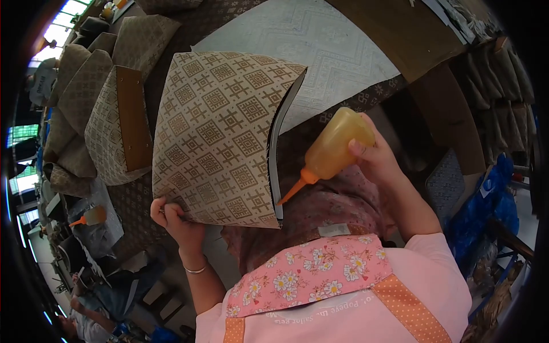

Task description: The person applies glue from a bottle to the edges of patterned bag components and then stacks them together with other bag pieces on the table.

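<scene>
My left hand (171, 218) is closed on the lower left edge of a beige and brown patterned fabric piece (214, 131), stiff and curved like a bag body. Its open right edge shows a pale inner layer (276, 150). In my right hand (372, 150) is a squeeze glue bottle (336, 143) of yellowish liquid, tilted downward. The bottle's orange nozzle tip is at the lower part of the piece's right edge; whether it touches cannot be made out.
Several similar patterned pieces (86, 80) are heaped at the left, one with a brown panel (131, 120). A second glue bottle (94, 216) lies beyond my left hand. A white patterned sheet (337, 51) covers the table ahead. Blue plastic (489, 194) is at the right; another person (94, 320) sits lower left.
</scene>
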A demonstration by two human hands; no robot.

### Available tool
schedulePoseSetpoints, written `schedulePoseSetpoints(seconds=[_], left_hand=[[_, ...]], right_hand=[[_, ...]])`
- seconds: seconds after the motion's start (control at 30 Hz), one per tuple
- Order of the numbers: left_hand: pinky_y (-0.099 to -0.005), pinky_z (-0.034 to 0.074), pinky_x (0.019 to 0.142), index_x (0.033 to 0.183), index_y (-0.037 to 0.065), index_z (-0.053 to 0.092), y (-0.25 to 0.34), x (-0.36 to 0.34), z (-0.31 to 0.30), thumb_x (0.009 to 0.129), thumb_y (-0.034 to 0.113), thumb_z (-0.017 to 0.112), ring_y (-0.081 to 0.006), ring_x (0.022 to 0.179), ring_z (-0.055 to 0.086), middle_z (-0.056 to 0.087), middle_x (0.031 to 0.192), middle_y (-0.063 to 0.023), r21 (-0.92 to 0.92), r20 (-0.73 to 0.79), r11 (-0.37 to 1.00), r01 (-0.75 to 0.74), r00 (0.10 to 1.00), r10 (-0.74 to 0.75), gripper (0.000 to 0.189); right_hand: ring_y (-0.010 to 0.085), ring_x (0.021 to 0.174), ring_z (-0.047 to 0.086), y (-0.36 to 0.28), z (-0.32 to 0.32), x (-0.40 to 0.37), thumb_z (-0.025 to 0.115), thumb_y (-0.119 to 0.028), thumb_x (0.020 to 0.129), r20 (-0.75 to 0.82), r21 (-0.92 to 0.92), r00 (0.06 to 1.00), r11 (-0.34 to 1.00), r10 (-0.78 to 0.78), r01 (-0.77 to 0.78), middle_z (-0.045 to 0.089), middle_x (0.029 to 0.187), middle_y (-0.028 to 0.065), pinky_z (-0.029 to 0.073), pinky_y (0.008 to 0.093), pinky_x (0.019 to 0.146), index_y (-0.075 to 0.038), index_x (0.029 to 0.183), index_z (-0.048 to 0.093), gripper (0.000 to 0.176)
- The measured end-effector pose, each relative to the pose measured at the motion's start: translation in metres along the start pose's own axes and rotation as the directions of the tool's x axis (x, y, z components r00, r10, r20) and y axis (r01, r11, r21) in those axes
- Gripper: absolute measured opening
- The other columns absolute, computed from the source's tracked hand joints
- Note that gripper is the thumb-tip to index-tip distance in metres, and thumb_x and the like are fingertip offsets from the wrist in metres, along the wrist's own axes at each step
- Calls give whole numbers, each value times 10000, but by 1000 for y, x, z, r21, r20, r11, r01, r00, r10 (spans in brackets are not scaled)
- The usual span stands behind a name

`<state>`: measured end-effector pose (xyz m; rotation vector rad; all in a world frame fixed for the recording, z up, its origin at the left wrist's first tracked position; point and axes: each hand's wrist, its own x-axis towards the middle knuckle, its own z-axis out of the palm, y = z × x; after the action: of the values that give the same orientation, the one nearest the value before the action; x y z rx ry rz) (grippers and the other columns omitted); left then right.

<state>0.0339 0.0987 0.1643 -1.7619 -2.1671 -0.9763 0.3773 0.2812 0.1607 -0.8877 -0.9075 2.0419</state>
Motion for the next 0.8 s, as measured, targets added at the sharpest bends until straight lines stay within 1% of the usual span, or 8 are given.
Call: schedulePoseSetpoints(seconds=[0.13, 0.23, 0.3, 0.37, 0.47, 0.63, 0.7, 0.8], left_hand=[[-278, 341, 814, 752, 66, 341, 13, 15, -19, 650, -8, 694, -207, 900, 370, 311, 1096, -87, 30, 78, 1000, -7, 997, 4, 375], [-305, 353, 880, 784, 50, 385, 22, 55, -62, 655, 15, 691, -219, 964, 422, 379, 1091, -96, -83, 431, 992, 96, 901, -51, 334], [-333, 352, 943, 860, 44, 432, 6, 95, -76, 689, 3, 644, -241, 1072, 471, 462, 1083, -95, -385, 510, 923, 20, 838, 195, 276], [-347, 346, 971, 990, 51, 483, -7, 133, -59, 782, 54, 613, -233, 1148, 474, 506, 1099, -77, -523, 411, 820, 234, 912, 3, 245], [-323, 368, 936, 1194, 76, 486, -1, 213, -19, 883, 205, 570, -192, 1168, 468, 498, 1174, -50, -491, 563, 703, 515, 803, -196, 347], [-298, 421, 886, 1256, 62, 463, -42, 268, 73, 894, 274, 563, -173, 1115, 510, 515, 1198, -59, -384, 736, 682, 622, 652, -181, 432], [-298, 466, 850, 1225, 38, 472, -60, 274, 97, 891, 258, 555, -175, 1032, 550, 541, 1164, -88, -250, 960, 115, 961, 261, -97, 409], [-306, 497, 814, 1170, 24, 487, -30, 267, 89, 880, 176, 518, -178, 979, 570, 556, 1140, -117, -474, 880, 40, 879, 473, 44, 329]], right_hand=[[132, 984, 512, 8, -1, -19, 715, -214, 787, 89, 22, 996, 1000, -7, 5, 513, 1045, 33, 453, 287, 793, -99, 1174, 403, 510], [137, 988, 516, 9, -4, -24, 718, -207, 782, 87, 65, 996, 998, -9, 3, 509, 1056, 35, 457, 289, 807, -96, 1184, 390, 530], [140, 991, 518, 5, 2, -25, 717, -199, 782, 68, 90, 998, 996, 2, -8, 506, 1064, 36, 457, 289, 819, -95, 1187, 385, 533], [143, 995, 520, 2, 10, -24, 716, -192, 782, 51, 119, 999, 993, 8, -14, 503, 1072, 37, 457, 290, 830, -94, 1190, 380, 537], [144, 1025, 510, 0, 18, -26, 718, -177, 781, 26, 115, 999, 993, 27, -29, 495, 1092, 38, 450, 286, 855, -92, 1200, 373, 550], [122, 1072, 476, 12, 19, -35, 737, -155, 771, -36, -9, 995, 996, -91, 91, 488, 1103, 30, 416, 269, 892, -89, 1220, 361, 589], [120, 1067, 478, 13, 25, -42, 736, -158, 774, -54, 17, 992, 994, -111, 112, 488, 1104, 30, 413, 267, 891, -89, 1219, 361, 585], [121, 1060, 481, 7, 25, -36, 730, -164, 781, -80, 35, 992, 994, -100, 103, 488, 1108, 33, 413, 268, 890, -89, 1216, 363, 574]])
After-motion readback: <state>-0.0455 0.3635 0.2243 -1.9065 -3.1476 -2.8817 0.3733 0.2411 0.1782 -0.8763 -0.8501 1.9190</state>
